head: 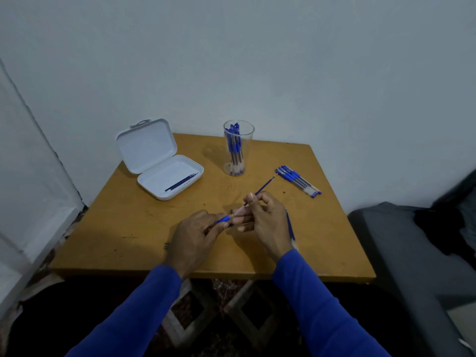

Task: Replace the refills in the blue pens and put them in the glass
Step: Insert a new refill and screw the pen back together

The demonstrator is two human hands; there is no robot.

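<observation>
Hands grip tight: left hand (193,235) on rubbery blue pen (223,219), right hand (262,220) pinching thin refill (264,187).

Single head-worn wide-angle view. Looks forward and down from above near edge of tabletop (123,228). Faces corner of pale wall (283,60). Hands (265,222) close, centre frame; sleeves enter from bottom. Far tabletop edge near mid-height. Edges bowed by lens.
</observation>
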